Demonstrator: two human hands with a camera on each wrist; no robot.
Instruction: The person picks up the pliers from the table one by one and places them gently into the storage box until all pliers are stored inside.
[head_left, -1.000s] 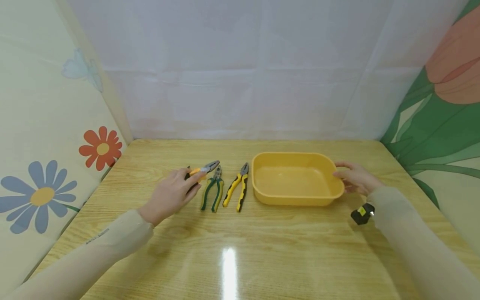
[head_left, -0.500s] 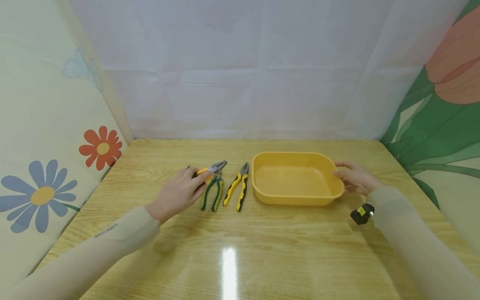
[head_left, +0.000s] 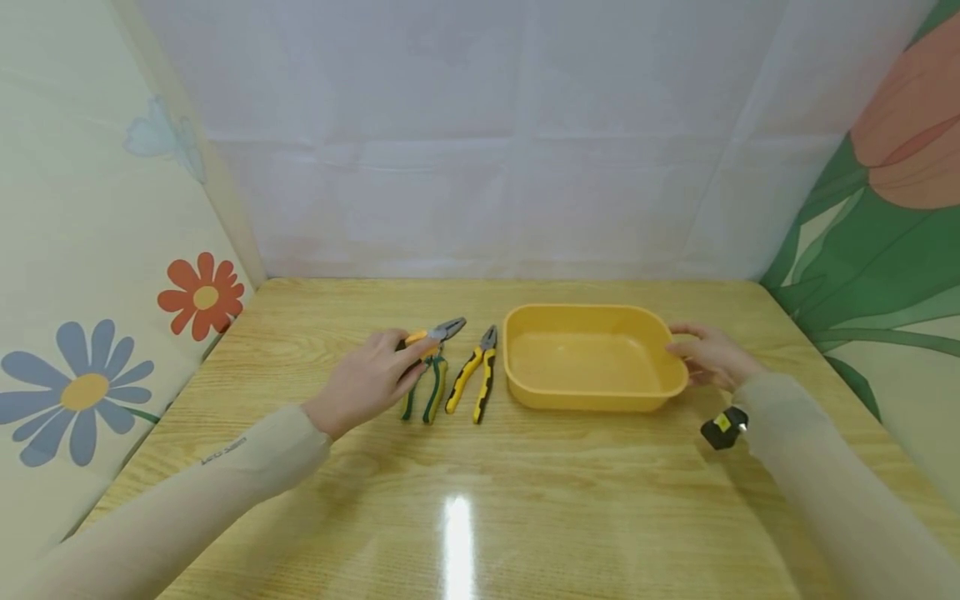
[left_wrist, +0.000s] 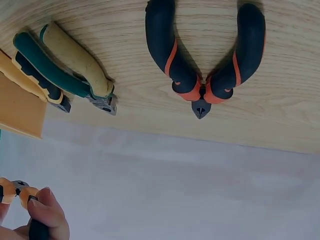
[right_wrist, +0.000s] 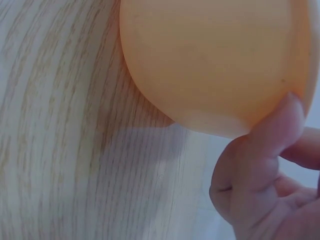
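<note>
My left hand (head_left: 371,379) grips combination pliers (head_left: 448,328) with orange-and-black handles, their grey nose pointing up and right. They are over green-handled pliers (head_left: 437,392), hiding part of them. To the right lie yellow-and-black pliers (head_left: 472,379), handles spread toward me. In the left wrist view, cutting pliers (left_wrist: 235,75) with dark handles and orange stripes lie on the table; from the head they are hidden by my left hand. My right hand (head_left: 716,358) pinches the right rim of a yellow plastic basin (head_left: 592,401), the thumb (right_wrist: 280,125) on its wall.
The wooden table (head_left: 555,500) ends at a pale cloth backdrop (head_left: 517,208). Flower-printed cloths stand at both sides. A small black box with a yellow label (head_left: 724,427) is at my right wrist. A light reflection shows on the table front.
My left hand has moved right with the pliers, from left of the green-handled pliers to over them. My right hand and the basin have stayed put.
</note>
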